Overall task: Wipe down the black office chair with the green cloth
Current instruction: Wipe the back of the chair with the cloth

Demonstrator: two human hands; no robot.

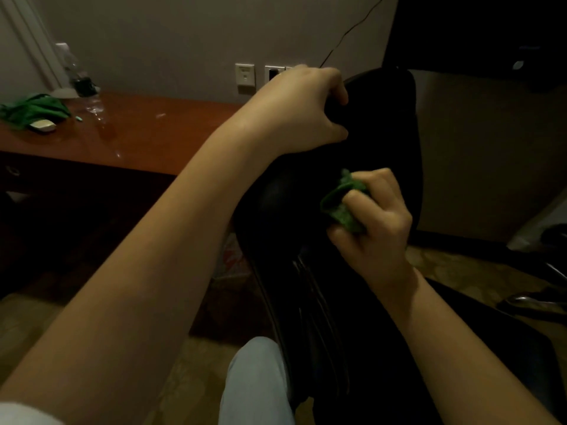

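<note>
Chair black, plain, no pattern. Cloth bright green, bunched in the right hand. Second cloth darker green on the tabletop, which is glossy reddish-brown with pale glare spots. Small object beside that cloth, cream-white. Wall dull grey-beige; wall sockets off-white. Thin cable black. Trouser leg pale blue-grey. Sleeve edge white. Floor tan-beige, mottled; patch under the tabletop dark red, faint pattern, too dim to read.

black office chair: backrest upright, top edge under left hand. green cloth: bunched in right hand, against backrest.
</note>
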